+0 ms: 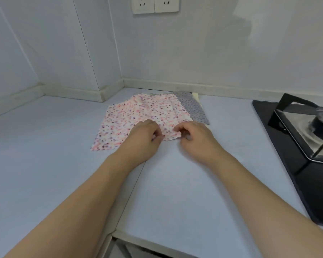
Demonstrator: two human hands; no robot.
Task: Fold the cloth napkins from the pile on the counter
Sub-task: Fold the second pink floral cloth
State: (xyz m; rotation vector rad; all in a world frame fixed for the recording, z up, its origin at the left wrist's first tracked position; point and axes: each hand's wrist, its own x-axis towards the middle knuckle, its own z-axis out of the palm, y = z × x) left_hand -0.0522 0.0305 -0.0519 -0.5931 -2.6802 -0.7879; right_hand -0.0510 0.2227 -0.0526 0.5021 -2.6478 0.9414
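Note:
A white napkin with pink and purple dots [136, 118] lies rumpled on top of the pile at the back of the counter [175, 183]. Under it, to the right, a grey dotted napkin [194, 108] sticks out, and a cream one [196, 95] shows behind that. My left hand [144, 138] and my right hand [194, 138] are close together at the pink napkin's near right corner. The curled fingers of both hands pinch its zigzag edge.
A black gas stove [302, 146] with a metal pan support fills the right side. Walls close the counter at the back and left, with two sockets [155, 4] above. A seam [131, 194] runs down the counter toward its front edge.

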